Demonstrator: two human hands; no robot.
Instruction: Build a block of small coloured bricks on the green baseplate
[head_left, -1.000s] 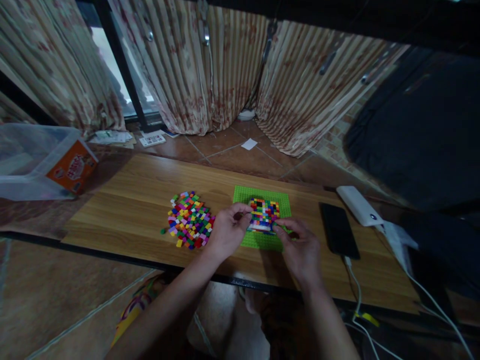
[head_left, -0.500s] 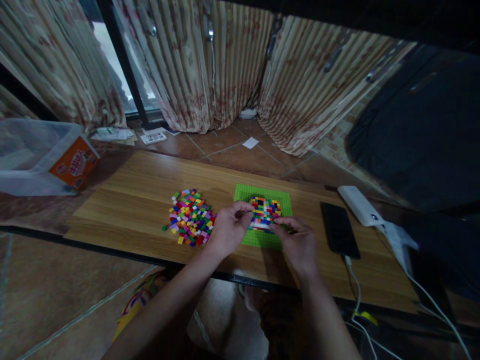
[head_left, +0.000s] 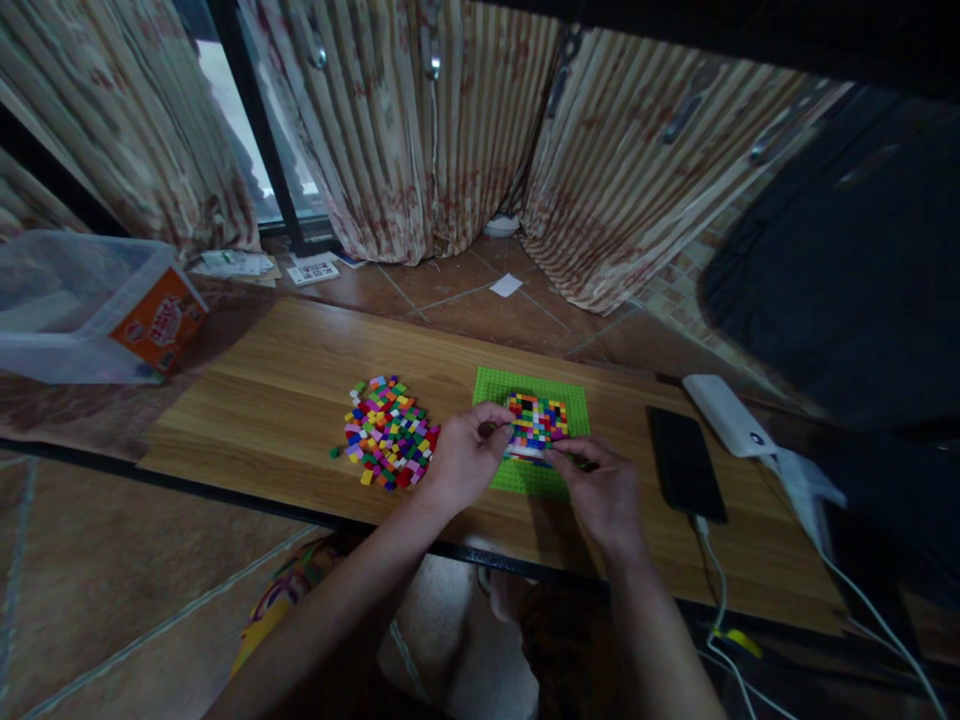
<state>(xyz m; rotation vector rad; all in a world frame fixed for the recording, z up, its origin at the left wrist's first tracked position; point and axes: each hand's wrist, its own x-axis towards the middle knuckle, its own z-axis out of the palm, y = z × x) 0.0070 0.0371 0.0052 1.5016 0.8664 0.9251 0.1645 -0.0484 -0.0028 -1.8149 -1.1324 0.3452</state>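
Observation:
A multicoloured toy-brick build (head_left: 536,420) with square openings in its top and a white row along its front stands on a green studded baseplate (head_left: 574,400). My left hand (head_left: 469,450) is closed, thumb and forefinger pinched at the build's left side. At its front right corner, the fingertips of my right hand (head_left: 600,485) are pinched against the bricks. Any small loose brick between the fingertips is too small to make out. To the left of my left hand lies a heap of loose toy bricks (head_left: 390,430) in many colours.
A black phone (head_left: 686,463) with a white cable lies right of the baseplate, beside a white power bank (head_left: 724,415). A clear plastic box (head_left: 82,340) with an orange label stands at the far left. The wooden table (head_left: 247,400) has a dark front edge.
The whole view has shifted slightly, so everything sits a little further right. Both hands stay at the build in nearly the same pose.

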